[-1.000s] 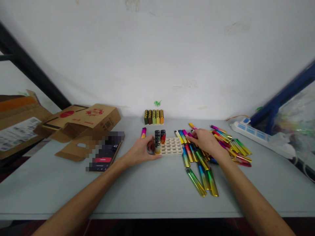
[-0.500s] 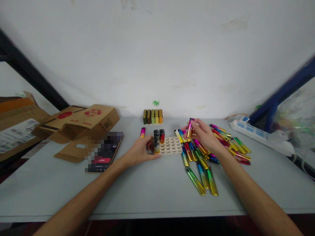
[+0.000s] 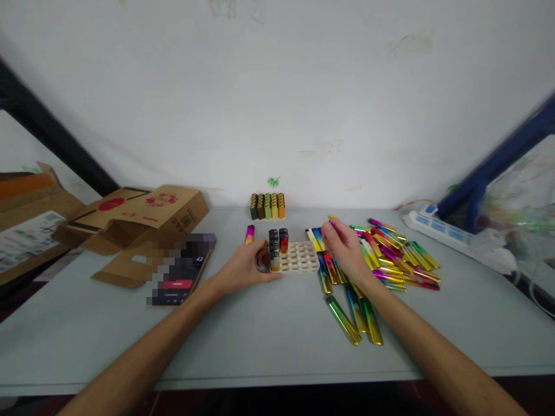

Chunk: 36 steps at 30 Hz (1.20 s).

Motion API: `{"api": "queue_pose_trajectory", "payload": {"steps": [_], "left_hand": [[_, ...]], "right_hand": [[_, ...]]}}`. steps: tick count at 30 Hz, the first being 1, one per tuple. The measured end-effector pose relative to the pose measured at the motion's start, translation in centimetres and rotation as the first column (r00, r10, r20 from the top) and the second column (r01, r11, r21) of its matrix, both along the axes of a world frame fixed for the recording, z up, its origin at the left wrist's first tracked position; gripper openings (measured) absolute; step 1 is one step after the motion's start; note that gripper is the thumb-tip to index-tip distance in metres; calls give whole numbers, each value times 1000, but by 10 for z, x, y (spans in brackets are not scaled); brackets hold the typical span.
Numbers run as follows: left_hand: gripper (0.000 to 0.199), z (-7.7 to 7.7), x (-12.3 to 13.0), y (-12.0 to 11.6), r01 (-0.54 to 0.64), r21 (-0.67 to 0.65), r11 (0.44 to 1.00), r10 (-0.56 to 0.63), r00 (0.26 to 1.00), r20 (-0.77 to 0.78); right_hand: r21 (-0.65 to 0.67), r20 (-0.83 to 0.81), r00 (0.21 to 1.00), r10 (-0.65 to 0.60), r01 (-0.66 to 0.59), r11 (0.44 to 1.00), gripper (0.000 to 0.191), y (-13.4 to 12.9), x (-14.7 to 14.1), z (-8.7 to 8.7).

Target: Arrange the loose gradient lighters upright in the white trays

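My left hand (image 3: 243,267) is closed round the left end of a white tray with rows of holes (image 3: 303,259). Several black-topped lighters (image 3: 273,245) stand upright in the holes at that end, with a red one (image 3: 283,241) beside them. To the right of the tray, my right hand (image 3: 344,245) is closed in a pinch above a heap of shiny lighters (image 3: 385,254). The lighter in its fingers is almost wholly hidden by them. A single purple lighter (image 3: 250,234) lies behind my left hand.
A block of green, brown and yellow lighters (image 3: 267,206) stands by the wall. At left are a phone (image 3: 186,277), a folded-open cardboard box (image 3: 173,208) and another carton (image 3: 30,231). A white power strip (image 3: 459,237) lies at right. More lighters (image 3: 343,319) lie nearer the front.
My right hand has turned over the lighter, which was upright and plainly visible before and is now mostly covered by the fingers. My left hand and the tray keep their place.
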State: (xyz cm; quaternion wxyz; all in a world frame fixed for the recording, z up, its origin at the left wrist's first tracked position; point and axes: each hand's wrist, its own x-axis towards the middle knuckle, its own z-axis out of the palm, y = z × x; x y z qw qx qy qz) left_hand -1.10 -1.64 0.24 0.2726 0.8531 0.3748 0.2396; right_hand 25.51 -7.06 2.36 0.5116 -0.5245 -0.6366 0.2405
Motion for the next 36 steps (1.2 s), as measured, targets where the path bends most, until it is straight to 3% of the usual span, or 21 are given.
{"api": "queue_pose_trajectory", "payload": {"steps": [3, 10, 22, 36], "left_hand": [[51, 0, -1, 1, 8, -1, 1000, -8, 1000, -17], [50, 4, 0, -1, 3, 9, 1000, -3, 999, -36], [49, -2, -1, 1, 7, 10, 1000, -6, 999, -47], [48, 1, -1, 0, 3, -2, 1000, -3, 999, -41]], "right_hand": [[57, 100, 989, -110, 104, 993, 47, -2, -2, -1], [52, 128, 977, -168, 163, 985, 38, -3, -9, 1], [36, 83, 990, -114, 111, 993, 35, -3, -7, 0], [39, 84, 992, -99, 96, 995, 44, -5, -8, 0]]}}
